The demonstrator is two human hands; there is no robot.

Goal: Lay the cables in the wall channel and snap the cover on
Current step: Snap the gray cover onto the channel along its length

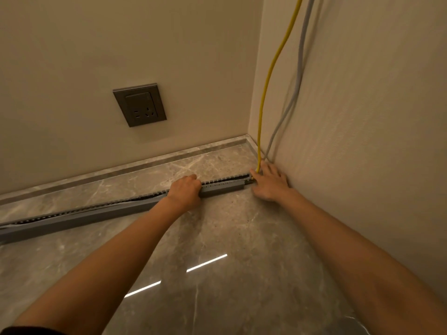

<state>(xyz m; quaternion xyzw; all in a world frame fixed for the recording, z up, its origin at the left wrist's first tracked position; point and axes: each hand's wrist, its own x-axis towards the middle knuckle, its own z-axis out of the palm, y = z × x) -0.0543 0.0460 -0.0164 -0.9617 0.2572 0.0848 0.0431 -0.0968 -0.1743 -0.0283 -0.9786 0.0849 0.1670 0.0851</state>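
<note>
A long grey slotted cable channel (79, 217) lies on the marble floor, running from the left edge to the room corner. A grey cover (222, 188) sits over its right stretch. My left hand (185, 191) is closed over the channel and cover near the middle. At the channel's right end my right hand (269, 181) rests with spread fingers where the cables enter. A yellow cable (264, 93) and a grey cable (294, 93) hang down the right wall into that end. Dark cable shows inside the uncovered left part.
A dark wall socket (139, 105) sits on the back wall above the floor. A marble skirting (135, 163) runs along the back wall behind the channel. The right wall stands close beside my right arm. Glossy marble floor (217, 274) fills the foreground.
</note>
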